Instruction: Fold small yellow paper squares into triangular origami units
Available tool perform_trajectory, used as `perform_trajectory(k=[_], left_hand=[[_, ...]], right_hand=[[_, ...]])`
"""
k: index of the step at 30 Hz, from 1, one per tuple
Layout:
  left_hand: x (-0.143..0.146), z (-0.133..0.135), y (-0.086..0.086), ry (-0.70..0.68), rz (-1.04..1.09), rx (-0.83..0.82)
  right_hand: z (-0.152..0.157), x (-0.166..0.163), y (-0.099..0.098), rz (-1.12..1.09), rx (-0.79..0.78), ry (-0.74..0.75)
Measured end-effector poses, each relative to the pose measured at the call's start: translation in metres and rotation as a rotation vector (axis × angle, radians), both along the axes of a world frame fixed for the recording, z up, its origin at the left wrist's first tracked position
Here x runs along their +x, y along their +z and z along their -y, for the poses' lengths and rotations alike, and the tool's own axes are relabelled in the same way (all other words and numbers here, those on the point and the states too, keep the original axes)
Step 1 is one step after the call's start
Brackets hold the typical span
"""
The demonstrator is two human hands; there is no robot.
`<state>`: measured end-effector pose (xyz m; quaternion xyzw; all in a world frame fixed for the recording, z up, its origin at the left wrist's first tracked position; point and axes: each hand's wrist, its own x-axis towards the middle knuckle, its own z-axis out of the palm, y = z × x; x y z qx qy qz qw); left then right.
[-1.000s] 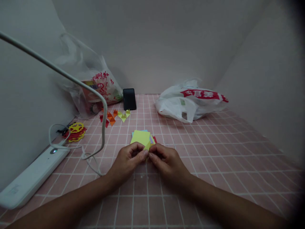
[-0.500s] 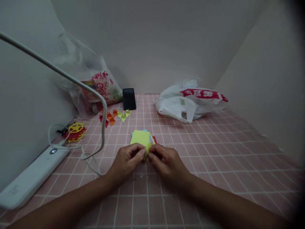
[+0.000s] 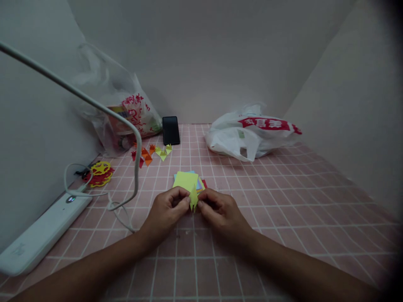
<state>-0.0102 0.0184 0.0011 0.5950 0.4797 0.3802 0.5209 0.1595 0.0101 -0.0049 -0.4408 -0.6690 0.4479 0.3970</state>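
Observation:
Between my hands is a small folded yellow paper [image 3: 193, 199] with pointed tips at its lower end. My left hand [image 3: 168, 212] pinches its left edge between thumb and forefinger. On the other edge, the thumb and forefinger of my right hand [image 3: 222, 214] are closed in the same way. Just beyond lies a stack of square coloured paper [image 3: 185, 180], yellow on top, with blue, purple and red sheets peeking out. Farther back, several small folded paper pieces [image 3: 147, 158] in red, orange and yellow rest in a row.
A white power bank [image 3: 44, 233] with a looping cable [image 3: 137, 167] lies at left, near yellow and red cut-out shapes [image 3: 100, 174]. Along the back are a filled plastic bag [image 3: 138, 111], a black phone [image 3: 171, 131] and another white bag [image 3: 233, 136]. Walls surround the pink tiled surface [image 3: 283, 235].
The folded yellow paper has turned in my fingers, so a broader flat face and its pointed lower tips now show. Both hands stay nearly in place.

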Motion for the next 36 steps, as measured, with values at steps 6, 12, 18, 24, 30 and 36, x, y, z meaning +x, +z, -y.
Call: perform_trajectory(k=[6, 12, 18, 24, 30, 36], left_hand=[[0.001, -0.002, 0.005, 0.021, 0.101, -0.120], [0.000, -0.004, 0.000, 0.002, 0.170, -0.170], [-0.001, -0.006, -0.007, 0.065, 0.299, -0.176], [-0.001, -0.004, -0.009, 0.054, 0.385, -0.223], [-0.001, -0.006, -0.011, -0.008, 0.346, -0.266], [-0.001, -0.003, -0.009, 0.005, 0.316, -0.256]], right_hand=[[-0.003, -0.002, 0.001, -0.198, -0.278, 0.011], [-0.001, -0.001, 0.001, -0.079, -0.088, 0.026], [0.000, 0.000, -0.002, -0.138, -0.073, -0.009], [-0.002, 0.000, -0.008, -0.269, -0.168, 0.022], [-0.001, 0.001, -0.006, -0.193, -0.127, 0.020], [-0.002, 0.001, -0.004, -0.136, -0.062, 0.017]])
